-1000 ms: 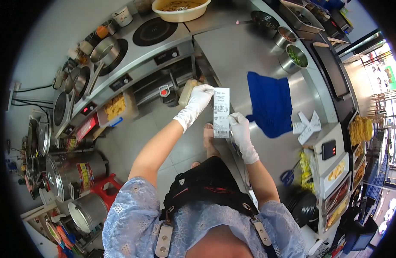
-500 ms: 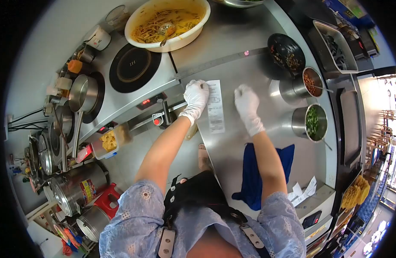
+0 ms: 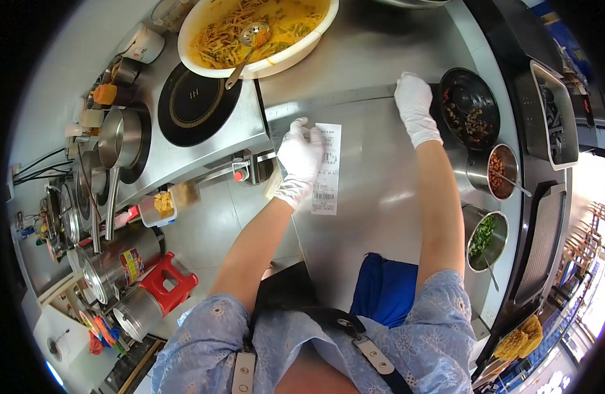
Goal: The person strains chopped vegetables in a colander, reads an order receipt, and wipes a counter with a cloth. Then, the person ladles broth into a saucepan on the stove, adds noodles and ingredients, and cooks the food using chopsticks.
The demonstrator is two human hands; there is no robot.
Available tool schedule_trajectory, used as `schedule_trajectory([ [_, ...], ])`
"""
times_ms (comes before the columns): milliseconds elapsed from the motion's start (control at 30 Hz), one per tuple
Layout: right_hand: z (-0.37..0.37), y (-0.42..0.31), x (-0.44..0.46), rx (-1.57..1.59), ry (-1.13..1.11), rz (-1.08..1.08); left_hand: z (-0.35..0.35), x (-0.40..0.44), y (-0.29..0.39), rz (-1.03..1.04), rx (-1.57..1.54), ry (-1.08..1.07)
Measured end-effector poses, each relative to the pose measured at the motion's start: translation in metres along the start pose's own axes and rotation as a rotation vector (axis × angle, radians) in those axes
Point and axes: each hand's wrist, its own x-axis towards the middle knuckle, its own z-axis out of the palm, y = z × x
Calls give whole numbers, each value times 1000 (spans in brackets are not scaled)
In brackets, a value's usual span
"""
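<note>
My left hand (image 3: 300, 157), in a white glove, rests at the left edge of a printed paper receipt (image 3: 327, 169) on the steel counter. Its fingers are loosely bent and somewhat apart, partly over the paper. My right hand (image 3: 414, 102), also gloved, is closed low over the counter near the seam, just left of a black pan (image 3: 470, 108) with chopped bits in it. Whatever its fingers hold, if anything, is hidden.
A white basin (image 3: 299, 56) of yellow broth holds a slotted ladle (image 3: 253, 39). An induction hob (image 3: 197, 105) stands at left. On the right are metal pots of peanuts (image 3: 496, 169) and chopped greens (image 3: 481, 236). A blue cloth (image 3: 384, 289) lies near my body.
My right hand has moved away from the receipt, up and right toward the black pan. The small pink thing on the seam is out of sight. My left hand's fingers have loosened beside the receipt.
</note>
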Motion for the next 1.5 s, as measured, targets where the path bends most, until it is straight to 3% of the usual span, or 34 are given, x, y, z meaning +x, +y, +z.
schedule_trajectory([
  [67,-3,10,8,10,28,-12,-8,-8,-7,24,-37,-1],
  [133,-6,14,10,24,23,-1,-21,-15,-14,460,-19,81],
  [267,-10,15,6,55,53,-17,-28,-24,-21,652,75,-108],
  [700,-11,8,-17,64,-6,-1,-19,-29,-17,626,122,-148],
  [800,-32,2,-36,5,-104,55,-39,-44,-8,596,125,-164],
  [867,-66,-9,-80,321,189,30,-56,-62,-10,604,88,-255],
  [933,-104,-13,-150,502,140,83,-74,-81,-13,616,42,-340],
  [1033,-142,-6,-279,430,-55,285,-101,-109,-23,647,-118,-488],
  [1100,-156,-9,-360,289,-172,380,-118,-129,-27,498,-196,-764],
  [1167,-156,-16,-429,317,-439,638,-122,-156,-33,447,-271,-841],
  [1200,-150,-25,-454,273,-482,623,-120,-169,-37,396,-343,-920],
  [1267,-133,-51,-466,77,-270,465,-109,-192,-42,346,-365,-1013],
  [1333,-116,-51,-482,186,-214,421,-97,-213,-41,296,-392,-1103],
  [1400,-110,-50,-483,195,-119,373,-87,-228,-36,-17,-349,-1348],
  [1500,-127,-45,-474,1124,-156,917,-72,-245,-22,-54,-382,-1420],
])
